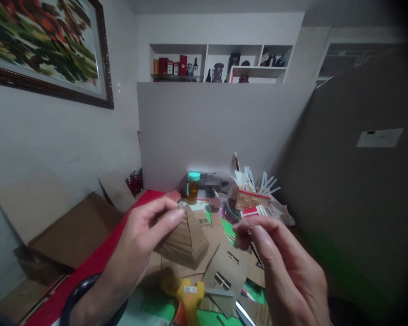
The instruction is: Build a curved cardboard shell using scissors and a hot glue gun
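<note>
My left hand (146, 233) pinches the top of a folded brown cardboard piece (183, 240), which has slanted sides like a small pyramid. Thumb and forefinger of my right hand (279, 258) press together, level with the cardboard and apart from it. A tiny clear bit may sit between those fingertips, too small to name. Below and between my hands lies a yellow glue gun (189, 296) with a small red light on it. Beside it is a flat cardboard panel (224, 267) with window-like cut-outs.
An amber jar with a turquoise lid (193, 188) stands at the back. Behind my right hand a box (251, 198) holds white strips. A metal blade (245, 313) lies near the front. Large cardboard sheets (76, 231) lean on the left, and a grey panel (217, 131) rises behind.
</note>
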Demonstrator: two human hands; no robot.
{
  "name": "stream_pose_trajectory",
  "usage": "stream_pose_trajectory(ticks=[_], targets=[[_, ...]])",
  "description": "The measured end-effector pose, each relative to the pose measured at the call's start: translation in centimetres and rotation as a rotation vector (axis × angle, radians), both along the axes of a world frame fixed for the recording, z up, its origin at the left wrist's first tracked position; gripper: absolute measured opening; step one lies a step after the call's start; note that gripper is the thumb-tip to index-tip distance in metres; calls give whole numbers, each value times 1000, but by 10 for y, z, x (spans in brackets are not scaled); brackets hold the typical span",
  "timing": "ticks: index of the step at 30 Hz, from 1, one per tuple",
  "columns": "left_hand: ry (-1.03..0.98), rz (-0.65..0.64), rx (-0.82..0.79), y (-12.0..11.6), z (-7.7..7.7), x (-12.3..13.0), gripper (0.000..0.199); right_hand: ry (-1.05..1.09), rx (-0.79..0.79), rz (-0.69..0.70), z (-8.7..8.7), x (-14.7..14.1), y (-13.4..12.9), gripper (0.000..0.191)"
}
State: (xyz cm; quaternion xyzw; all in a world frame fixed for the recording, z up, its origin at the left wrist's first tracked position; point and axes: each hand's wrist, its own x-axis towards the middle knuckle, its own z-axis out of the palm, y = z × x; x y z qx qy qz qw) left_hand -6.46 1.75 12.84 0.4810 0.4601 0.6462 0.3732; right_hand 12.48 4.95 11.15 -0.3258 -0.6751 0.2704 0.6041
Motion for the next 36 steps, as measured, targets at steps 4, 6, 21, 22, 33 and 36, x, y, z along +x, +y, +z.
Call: stream_pose_trajectory(ticks=[4, 6, 21, 22, 33, 36], targets=[[-149, -47, -38, 2, 2, -5, 14, 10, -7, 25, -4, 7, 6, 28], [-213, -69, -47, 1, 3, -5, 10, 41, -42, 100, -8, 10, 9, 35], [232, -169, 2, -5, 3, -4, 16, -178, 2, 240, -2, 3, 6, 20], [303, -170, 28, -5, 4, -5, 15, -184, -1, 225, -3, 2, 5, 18], [787, 111, 471, -12, 2, -1, 13, -132, 28, 98, 6, 4, -3, 26], [960, 275, 695, -14, -1, -6, 26, -5, 7, 87, 1, 3, -2, 37]])
